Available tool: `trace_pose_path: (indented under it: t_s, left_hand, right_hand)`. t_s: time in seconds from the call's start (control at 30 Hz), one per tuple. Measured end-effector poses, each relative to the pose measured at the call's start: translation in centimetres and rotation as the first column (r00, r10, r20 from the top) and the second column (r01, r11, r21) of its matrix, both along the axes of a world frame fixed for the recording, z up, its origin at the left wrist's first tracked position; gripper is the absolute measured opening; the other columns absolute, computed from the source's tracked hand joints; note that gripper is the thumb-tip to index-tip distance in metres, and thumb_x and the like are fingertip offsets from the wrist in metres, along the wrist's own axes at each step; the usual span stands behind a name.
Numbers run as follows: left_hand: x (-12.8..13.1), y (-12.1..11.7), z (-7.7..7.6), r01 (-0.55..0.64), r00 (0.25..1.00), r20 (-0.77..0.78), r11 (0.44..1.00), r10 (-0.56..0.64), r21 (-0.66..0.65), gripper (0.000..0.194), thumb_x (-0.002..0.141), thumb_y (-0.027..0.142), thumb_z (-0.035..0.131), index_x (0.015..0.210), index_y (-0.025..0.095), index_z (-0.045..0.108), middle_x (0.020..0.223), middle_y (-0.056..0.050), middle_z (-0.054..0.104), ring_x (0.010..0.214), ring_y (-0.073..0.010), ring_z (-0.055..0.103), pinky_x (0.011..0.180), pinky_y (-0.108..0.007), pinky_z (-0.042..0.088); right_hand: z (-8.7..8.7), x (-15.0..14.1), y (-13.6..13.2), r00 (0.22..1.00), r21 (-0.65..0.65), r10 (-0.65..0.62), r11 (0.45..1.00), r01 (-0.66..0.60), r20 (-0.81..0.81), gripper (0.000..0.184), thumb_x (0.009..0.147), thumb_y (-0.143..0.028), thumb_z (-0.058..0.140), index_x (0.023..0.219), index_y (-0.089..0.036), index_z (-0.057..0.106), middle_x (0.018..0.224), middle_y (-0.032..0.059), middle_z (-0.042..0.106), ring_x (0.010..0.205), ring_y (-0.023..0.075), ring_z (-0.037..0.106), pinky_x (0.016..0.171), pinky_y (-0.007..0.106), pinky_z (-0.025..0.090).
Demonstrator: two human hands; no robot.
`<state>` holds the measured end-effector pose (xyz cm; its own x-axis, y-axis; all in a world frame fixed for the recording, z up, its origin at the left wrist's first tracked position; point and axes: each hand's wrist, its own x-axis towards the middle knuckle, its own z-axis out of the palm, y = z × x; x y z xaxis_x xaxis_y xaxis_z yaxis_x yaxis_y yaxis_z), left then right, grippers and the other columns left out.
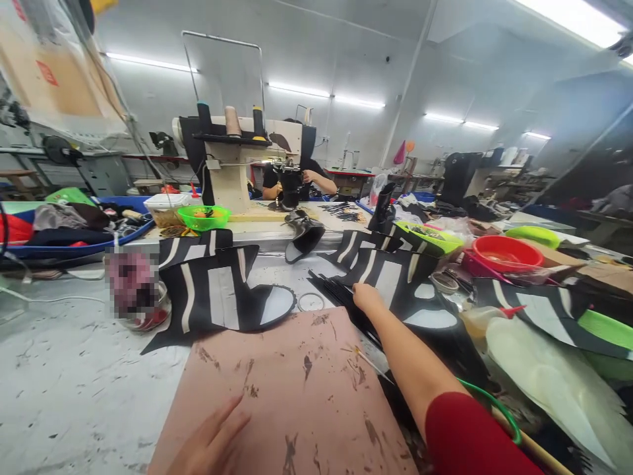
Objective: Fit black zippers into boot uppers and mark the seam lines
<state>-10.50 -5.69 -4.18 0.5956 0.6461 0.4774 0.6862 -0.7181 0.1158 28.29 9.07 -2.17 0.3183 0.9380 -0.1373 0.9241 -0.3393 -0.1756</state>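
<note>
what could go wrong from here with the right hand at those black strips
The right hand might drag several black strips together and tangle them. It may also nudge the black panel close by. The right forearm could knock the thin white stick lying across the pink board's edge.

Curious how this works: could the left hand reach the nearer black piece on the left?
Probably yes: only flat pink board seems to lie between the left hand and the black piece.
</note>
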Motion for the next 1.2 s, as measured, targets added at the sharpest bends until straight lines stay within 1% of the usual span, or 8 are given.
trace_pose_path:
  t_s: [0.1, 0.2, 0.33, 0.43, 0.53, 0.7, 0.93, 1.2]
  left_hand:
    - [1.8, 1.6, 1.9, -0.083, 0.996, -0.028, 0.996, 0.082, -0.033, 0.028, 0.082, 0.026, 0.043, 0.101, 0.027, 0.063, 0.113, -0.004, 0.063, 0.095, -0.0178, 0.063, 0.076, -0.024, 0.054]
    - [3.1, 3.5, 3.0, -0.076, 0.997, -0.018, 0.997, 0.075, -0.023, 0.028, 0.083, 0.029, 0.041, 0.1, 0.025, 0.063, 0.114, -0.006, 0.062, 0.096, -0.0193, 0.063, 0.078, -0.028, 0.054]
    - [3.9, 5.6, 1.9, 0.029, 0.999, 0.025, 0.998, -0.031, 0.052, 0.031, 0.083, 0.039, 0.043, 0.104, 0.026, 0.061, 0.116, -0.005, 0.061, 0.095, -0.0202, 0.063, 0.077, -0.027, 0.054]
    - [3.7, 6.9, -0.2, 0.142, 0.99, 0.017, 0.987, -0.143, 0.078, 0.033, 0.083, 0.041, 0.042, 0.108, 0.028, 0.059, 0.117, -0.003, 0.06, 0.094, -0.0202, 0.063, 0.074, -0.026, 0.055]
    - [3.8, 7.6, -1.6, 0.176, 0.984, -0.016, 0.984, -0.175, 0.027, 0.034, 0.084, 0.043, 0.041, 0.11, 0.03, 0.057, 0.12, -0.003, 0.058, 0.098, -0.0216, 0.062, 0.075, -0.029, 0.055]
    - [7.7, 7.5, -0.8, 0.226, 0.973, -0.037, 0.973, -0.228, -0.039, 0.036, 0.083, 0.046, 0.04, 0.11, 0.032, 0.058, 0.123, -0.002, 0.056, 0.098, -0.0217, 0.061, 0.075, -0.029, 0.055]
    - [18.7, 5.0, 2.4, 0.455, 0.878, -0.125, 0.887, -0.461, -0.073, 0.029, 0.082, 0.029, 0.044, 0.105, 0.028, 0.061, 0.119, -0.005, 0.059, 0.099, -0.0222, 0.061, 0.08, -0.033, 0.053]
    - [31.6, 3.2, 4.5, 0.721, 0.59, -0.239, 0.636, -0.771, -0.275, 0.031, 0.073, 0.01, 0.051, 0.103, 0.016, 0.058, 0.12, -0.014, 0.056, 0.109, -0.0266, 0.054, 0.091, -0.041, 0.047]
  right_hand:
    - [1.1, -3.1, 0.7, 0.983, 0.069, 0.185, 0.98, -0.186, 0.01, 0.029, 0.088, -0.017, 0.039, 0.111, -0.012, 0.057, 0.114, 0.0141, 0.059, 0.104, 0.0233, 0.055, 0.085, 0.036, 0.042]
    - [2.7, -6.8, -0.4, 0.914, 0.121, 0.405, 0.907, -0.402, 0.001, 0.027, 0.085, -0.021, 0.045, 0.107, -0.018, 0.06, 0.113, 0.008, 0.061, 0.106, 0.0202, 0.054, 0.086, 0.029, 0.04]
    - [4.2, -7.7, -4.2, 0.854, 0.149, 0.521, 0.845, -0.514, -0.006, 0.027, 0.083, -0.034, 0.05, 0.108, -0.028, 0.059, 0.111, 0.0009, 0.062, 0.105, 0.0165, 0.055, 0.084, 0.025, 0.04]
    - [4.4, -3.8, -8.1, 0.925, 0.083, 0.379, 0.921, -0.38, 0.031, 0.024, 0.084, -0.036, 0.048, 0.101, -0.026, 0.062, 0.106, 0.0028, 0.064, 0.103, 0.0173, 0.056, 0.083, 0.026, 0.04]
    - [4.2, 2.8, -12.7, 0.993, -0.011, 0.051, 0.999, -0.05, 0.102, 0.022, 0.085, -0.028, 0.047, 0.093, -0.018, 0.065, 0.099, 0.0116, 0.066, 0.098, 0.0235, 0.059, 0.079, 0.032, 0.043]
    - [2.8, 13.3, -17.0, 0.912, -0.09, -0.364, 0.918, 0.386, 0.189, 0.02, 0.084, -0.013, 0.047, 0.093, -0.008, 0.064, 0.098, 0.0197, 0.064, 0.095, 0.0271, 0.06, 0.076, 0.036, 0.045]
    - [0.8, 17.8, -14.7, 0.875, -0.083, -0.466, 0.874, 0.478, 0.134, 0.028, 0.088, -0.033, 0.049, 0.107, -0.014, 0.056, 0.108, 0.0077, 0.058, 0.096, 0.0182, 0.057, 0.083, 0.039, 0.047]
    - [1.0, 19.2, -13.5, 0.885, -0.118, -0.461, 0.877, 0.466, 0.07, 0.027, 0.087, -0.03, 0.05, 0.109, -0.015, 0.054, 0.11, 0.0078, 0.056, 0.095, 0.0178, 0.057, 0.08, 0.037, 0.049]
